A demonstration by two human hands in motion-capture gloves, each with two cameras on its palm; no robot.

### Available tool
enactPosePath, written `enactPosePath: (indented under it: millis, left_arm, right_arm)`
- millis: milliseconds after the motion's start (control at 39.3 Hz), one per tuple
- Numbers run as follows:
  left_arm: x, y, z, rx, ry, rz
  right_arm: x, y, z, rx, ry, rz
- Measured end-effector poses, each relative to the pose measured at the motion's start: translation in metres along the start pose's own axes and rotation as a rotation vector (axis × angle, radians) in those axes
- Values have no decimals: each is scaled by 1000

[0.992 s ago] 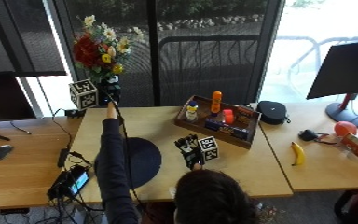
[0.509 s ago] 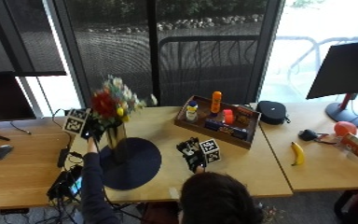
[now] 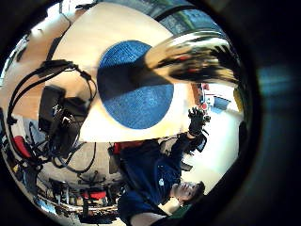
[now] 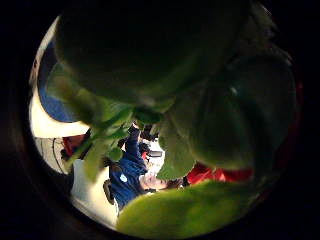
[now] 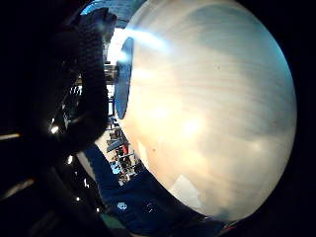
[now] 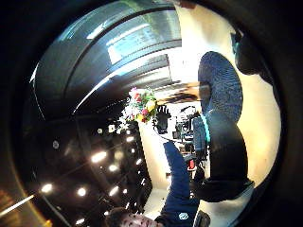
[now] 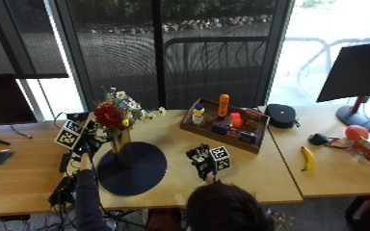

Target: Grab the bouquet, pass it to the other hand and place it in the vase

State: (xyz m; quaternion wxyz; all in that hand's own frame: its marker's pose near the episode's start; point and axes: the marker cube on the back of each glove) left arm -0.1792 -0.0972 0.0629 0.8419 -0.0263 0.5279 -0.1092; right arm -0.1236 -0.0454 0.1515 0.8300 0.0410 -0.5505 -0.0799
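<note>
The bouquet (image 7: 115,114) of red, white and yellow flowers stands upright in the gold vase (image 7: 122,144) on the round blue mat (image 7: 137,175). My left hand (image 7: 87,143) is right beside the stems at the vase's left. In the right thumb side palm view its fingers (image 6: 163,118) look straight next to the bouquet (image 6: 141,105). Green leaves (image 4: 200,125) fill the left thumb side palm view, and the vase (image 3: 188,56) is close to that palm. My right hand (image 7: 201,161) rests on the table right of the mat, fingers spread (image 3: 196,120), holding nothing.
A wooden tray (image 7: 205,131) with bottles sits at the back right of the mat. Beyond it are a black case (image 7: 281,115) and a banana (image 7: 307,158). Cables and a black device (image 7: 63,190) lie at the table's left, near a mouse (image 7: 2,156).
My left hand brought the bouquet down from high above the table to the vase, and the bouquet now stands in it. My right hand stayed on the table.
</note>
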Motion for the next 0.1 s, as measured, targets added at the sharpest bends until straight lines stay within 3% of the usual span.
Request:
enactPosePath:
  millis: [102]
  left_arm:
    - [-1, 3, -2, -3, -32, -17]
  right_arm:
    - [-2, 2, 0, -17, -41, 60]
